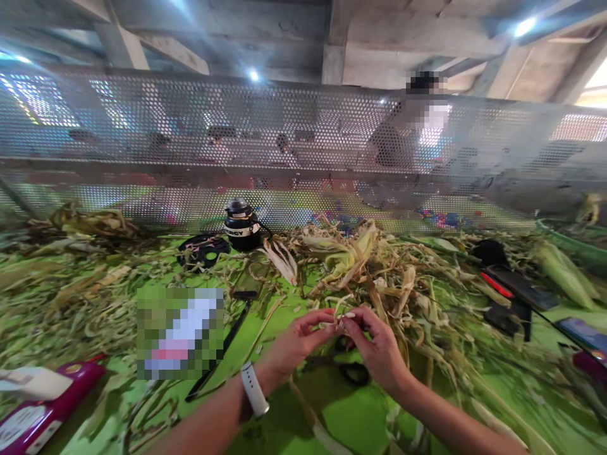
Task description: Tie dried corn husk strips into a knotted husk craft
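Note:
My left hand and my right hand meet above the green table, fingertips pinched together. Between them is a thin pale strip of corn husk, bent into a small loop that stands up over the fingers. Both hands are closed on it. A white watch band circles my left wrist. Just below the hands lie black-handled scissors, partly hidden by my right hand. A heap of dry corn husks spreads behind and to the right of my fingers.
A black jar-shaped bottle stands at the back beside a black round object. A magenta device sits front left, a phone right. Perforated metal panel borders the table; people are behind it. Husk scraps cover the left.

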{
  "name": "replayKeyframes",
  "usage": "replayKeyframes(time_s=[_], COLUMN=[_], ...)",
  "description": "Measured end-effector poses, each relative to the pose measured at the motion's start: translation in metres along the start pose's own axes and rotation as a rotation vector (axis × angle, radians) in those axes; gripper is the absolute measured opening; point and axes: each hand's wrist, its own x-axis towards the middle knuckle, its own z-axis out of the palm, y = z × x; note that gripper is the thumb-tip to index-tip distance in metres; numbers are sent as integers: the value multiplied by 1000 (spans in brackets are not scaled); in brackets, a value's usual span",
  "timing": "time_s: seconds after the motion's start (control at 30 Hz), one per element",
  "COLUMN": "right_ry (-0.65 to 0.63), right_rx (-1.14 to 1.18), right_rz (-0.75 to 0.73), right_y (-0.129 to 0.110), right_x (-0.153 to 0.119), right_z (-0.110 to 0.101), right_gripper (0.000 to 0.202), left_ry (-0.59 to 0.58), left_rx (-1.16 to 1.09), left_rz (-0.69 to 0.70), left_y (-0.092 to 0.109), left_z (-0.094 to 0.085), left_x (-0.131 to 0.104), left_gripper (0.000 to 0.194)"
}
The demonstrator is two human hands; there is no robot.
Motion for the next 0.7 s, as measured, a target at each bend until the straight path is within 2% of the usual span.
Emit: replayKeyframes(time_s=[0.07,0.23,0.43,0.57,0.7], right_ry=[38,78,-77,-192,-181], right_rx=[2,34,189,108,90], right_rz=[-11,-16,164,142,123], right_y=[1,-1,0,2,3], right_x=[-1,-3,1,3,2], right_z=[2,5,5,3,3], right_gripper=[16,17,26,32,35], left_ry=[2,53,105,77,50], left_rx=[-67,-107,-45,91,159], left_rz=[-9,76,110,153,189], left_y=[-4,-11,-2,0,-1], left_z=[5,15,11,7,6], left_x=[-1,-3,-2,-2,-2], left_gripper=[27,28,30,25,24])
